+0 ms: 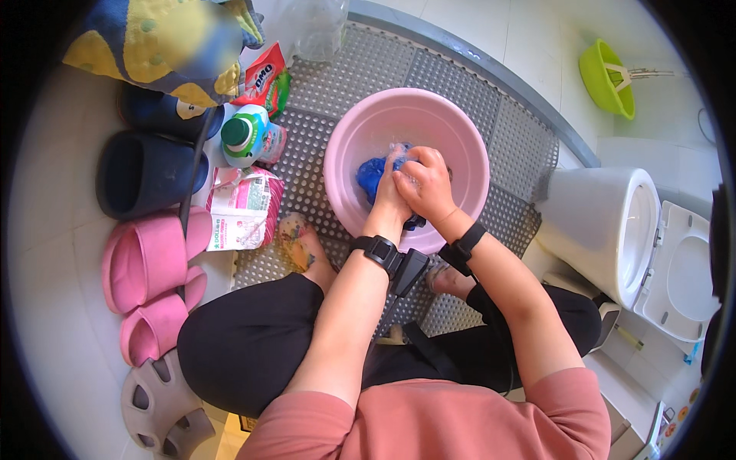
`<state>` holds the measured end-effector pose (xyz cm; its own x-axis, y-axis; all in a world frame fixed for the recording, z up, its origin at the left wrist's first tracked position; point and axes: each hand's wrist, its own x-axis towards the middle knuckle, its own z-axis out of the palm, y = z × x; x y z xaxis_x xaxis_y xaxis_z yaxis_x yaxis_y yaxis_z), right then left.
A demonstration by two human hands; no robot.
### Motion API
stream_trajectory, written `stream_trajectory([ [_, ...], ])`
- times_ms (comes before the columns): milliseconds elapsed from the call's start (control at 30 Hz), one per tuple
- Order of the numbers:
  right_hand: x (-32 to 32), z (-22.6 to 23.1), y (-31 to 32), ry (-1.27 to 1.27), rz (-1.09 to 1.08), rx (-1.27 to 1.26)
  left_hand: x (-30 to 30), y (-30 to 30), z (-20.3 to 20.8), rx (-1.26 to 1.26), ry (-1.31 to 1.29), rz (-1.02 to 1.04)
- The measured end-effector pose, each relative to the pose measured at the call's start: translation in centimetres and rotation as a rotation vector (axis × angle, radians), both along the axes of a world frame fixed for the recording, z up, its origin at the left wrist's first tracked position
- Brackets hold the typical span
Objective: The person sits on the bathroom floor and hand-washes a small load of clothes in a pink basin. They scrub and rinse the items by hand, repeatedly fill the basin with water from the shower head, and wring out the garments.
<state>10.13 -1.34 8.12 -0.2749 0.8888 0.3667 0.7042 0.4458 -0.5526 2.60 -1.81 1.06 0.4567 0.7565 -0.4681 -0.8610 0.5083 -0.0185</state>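
Note:
A pink basin (341,157) stands on the floor in front of me. In it is a wet blue cloth (369,178), with whitish suds around my fingers. My left hand (392,188) is closed on the cloth, its fingertips partly hidden by foam and the other hand. Pressed against it, my right hand (429,182) has its fingers curled over the same bunch of cloth. Most of what lies between the palms is hidden. Each wrist wears a black strap, and a small black box sits beside the left one.
Grey studded mats (307,84) cover the floor. Along the left stand a green-capped bottle (244,136), a red pouch (264,77), a pink-and-white packet (244,208), pink slippers (146,261) and dark slippers (142,175). At right are a white toilet (594,222) and a green basin (602,77).

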Motion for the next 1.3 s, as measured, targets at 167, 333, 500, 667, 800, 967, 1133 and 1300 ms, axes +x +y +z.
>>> stream_trajectory([
  [167,0.5,-1.6,-0.4,0.08,-0.078,-0.125,1.4,-0.6,-1.5,0.017,0.354,-0.031],
  [333,1.8,-4.9,0.6,0.298,-0.335,-0.836,0.5,-1.7,1.5,-0.105,0.951,-0.231],
  [500,6.4,-9.5,5.5,0.924,-0.624,-1.006,-2.9,0.6,6.2,0.037,1.235,-0.291],
  [667,7.9,-13.1,4.8,-0.037,-0.334,-0.681,-6.3,2.5,9.9,0.156,1.193,0.062],
  [800,3.4,-13.7,1.2,-0.468,-0.094,-0.665,-7.0,3.0,11.6,0.225,1.237,0.045],
  [967,4.5,-11.5,2.8,0.039,-0.3,-0.983,-6.7,3.2,11.3,0.223,1.245,-0.051],
  [1133,9.2,-10.1,4.0,0.292,-0.173,-0.77,-5.7,2.7,10.1,0.222,1.262,-0.087],
  [1300,7.1,-9.7,-0.2,-0.504,-0.094,-0.913,-5.3,2.2,10.0,0.235,1.273,-0.145],
])
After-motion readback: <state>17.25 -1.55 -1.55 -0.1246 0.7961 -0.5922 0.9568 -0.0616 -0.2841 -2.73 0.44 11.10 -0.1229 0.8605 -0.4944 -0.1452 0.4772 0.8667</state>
